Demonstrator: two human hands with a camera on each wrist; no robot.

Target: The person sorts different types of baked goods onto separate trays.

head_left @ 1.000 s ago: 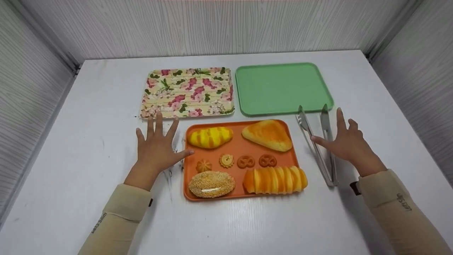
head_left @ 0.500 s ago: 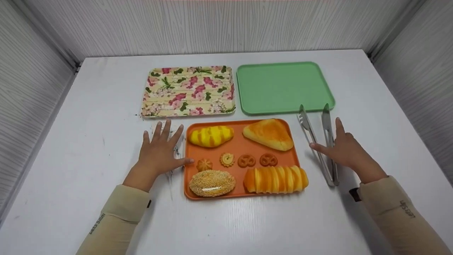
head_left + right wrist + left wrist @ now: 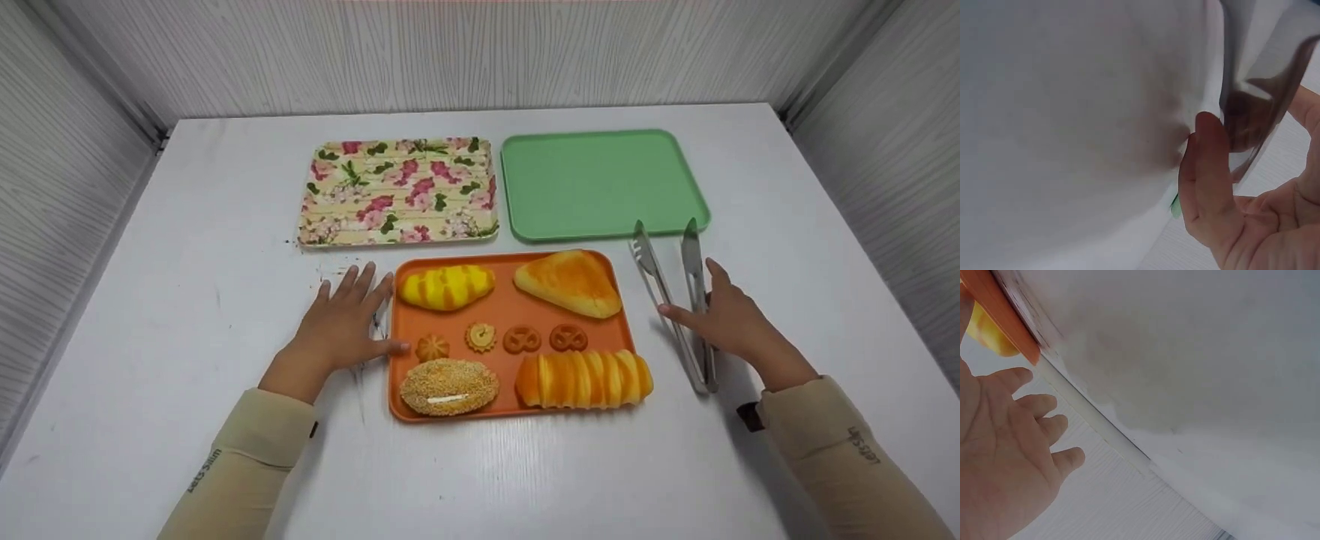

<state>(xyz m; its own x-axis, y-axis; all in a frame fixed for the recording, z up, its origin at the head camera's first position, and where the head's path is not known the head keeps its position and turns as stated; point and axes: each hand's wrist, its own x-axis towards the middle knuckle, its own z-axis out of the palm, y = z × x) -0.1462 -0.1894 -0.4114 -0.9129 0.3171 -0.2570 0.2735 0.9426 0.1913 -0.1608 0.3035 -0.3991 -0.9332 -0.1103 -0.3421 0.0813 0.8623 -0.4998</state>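
In the head view an orange tray (image 3: 510,412) carries a yellow striped bread roll (image 3: 448,288), a triangular bun (image 3: 571,283), a sesame bun (image 3: 450,387), a ridged loaf (image 3: 585,380) and several small biscuits. My left hand (image 3: 341,326) spreads at the tray's left edge, its thumb reaching over the rim. In the left wrist view its fingers (image 3: 1044,430) are loosely bent and hold nothing. My right hand (image 3: 731,319) spans metal tongs (image 3: 679,337) lying right of the tray, thumb on one arm, fingers against the other. In the right wrist view the fingertips touch the shiny metal.
A floral tray (image 3: 401,195) lies behind the orange one at the left. Beside it is a green tray (image 3: 600,184), with the tongs' tips at its front edge. Pale wood-grain walls (image 3: 480,56) border the white table (image 3: 510,480) at the back and sides.
My left hand has come down and back slightly beside the orange tray's left edge. My right hand has lowered and its fingers have closed in from the right against the tongs.
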